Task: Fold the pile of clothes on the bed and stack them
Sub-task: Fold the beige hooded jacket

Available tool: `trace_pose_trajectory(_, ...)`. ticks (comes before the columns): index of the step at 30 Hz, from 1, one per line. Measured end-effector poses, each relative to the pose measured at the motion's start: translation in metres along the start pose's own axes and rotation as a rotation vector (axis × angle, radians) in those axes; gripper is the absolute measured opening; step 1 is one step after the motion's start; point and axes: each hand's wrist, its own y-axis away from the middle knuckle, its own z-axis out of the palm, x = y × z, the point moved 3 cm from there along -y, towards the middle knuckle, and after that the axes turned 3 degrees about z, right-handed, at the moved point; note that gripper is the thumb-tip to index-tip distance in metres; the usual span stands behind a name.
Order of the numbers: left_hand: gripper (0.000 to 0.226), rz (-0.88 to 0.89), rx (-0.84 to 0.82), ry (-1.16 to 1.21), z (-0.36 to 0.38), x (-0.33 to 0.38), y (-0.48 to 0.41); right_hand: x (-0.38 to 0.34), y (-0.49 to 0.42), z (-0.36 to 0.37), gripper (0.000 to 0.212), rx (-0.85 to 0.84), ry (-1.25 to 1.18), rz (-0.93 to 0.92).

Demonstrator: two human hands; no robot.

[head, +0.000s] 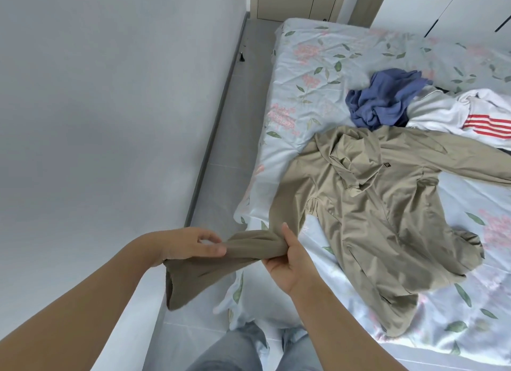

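Left hand (190, 246) and right hand (290, 263) bunch smooth khaki jacket sleeve (249, 249).

A small dark square logo patch (386, 164) is sitting on the chest of the khaki jacket (367, 218), which is lying spread out on the bed (304, 66). Pale marks are showing inside the patch, but they are appearing too small and blurred to be read as letters, a number or a brand name. Just beyond the jacket, a white garment (442, 113) is showing a band of red stripes (486, 126) running side by side across its fabric; the stripes are carrying no letters. No readable writing is appearing anywhere in this view.
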Motion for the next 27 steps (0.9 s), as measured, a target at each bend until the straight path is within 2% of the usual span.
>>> trace_pose_trajectory(2, 0.095, -0.085, -0.069, 0.103, 0.001, -0.01, -0.005, 0.003, -0.002, 0.001, 0.022, -0.019, 0.058, 0.03)
trace_pose_trajectory(4, 0.092, -0.106, -0.105, 0.131, 0.006, -0.012, -0.012, 0.007, -0.004, 0.003, 0.024, -0.047, 0.107, 0.057)
trace_pose_trajectory(6, 0.075, -0.07, -0.062, 0.182, 0.016, -0.007, -0.021, 0.009, -0.004, 0.005, 0.028, -0.076, 0.141, 0.074)
trace_pose_trajectory(9, 0.05, -0.024, 0.052, 0.39, 0.03, -0.001, -0.034, 0.01, -0.005, 0.004, 0.034, -0.098, 0.209, 0.089)
trace_pose_trajectory(11, 0.027, 0.071, 0.105, 0.47, 0.034, 0.005, -0.038, 0.008, -0.005, 0.003, 0.036, -0.076, 0.253, 0.084)
trace_pose_trajectory(13, 0.012, 0.178, 0.255, 0.551, 0.027, 0.009, -0.04, 0.004, -0.003, 0.003, 0.031, -0.031, 0.304, 0.049)
trace_pose_trajectory(16, 0.033, 0.23, 0.505, 0.719, 0.01, 0.003, -0.038, -0.003, -0.004, 0.001, 0.02, 0.023, 0.315, -0.054)
trace_pose_trajectory(18, 0.036, 0.203, 0.557, 0.674, 0.006, -0.001, -0.035, -0.001, -0.005, 0.003, 0.019, 0.016, 0.332, -0.09)
trace_pose_trajectory(20, 0.033, 0.176, 0.528, 0.577, 0.007, -0.002, -0.032, 0.003, -0.007, 0.007, 0.018, 0.002, 0.335, -0.104)
trace_pose_trajectory(25, 0.034, 0.127, 0.219, 0.418, 0.004, -0.012, -0.018, 0.0, -0.009, 0.013, 0.013, -0.013, 0.234, -0.145)
trace_pose_trajectory(27, 0.023, 0.087, 0.167, 0.374, -0.001, -0.022, -0.013, -0.001, -0.009, 0.011, 0.013, 0.002, 0.201, -0.147)
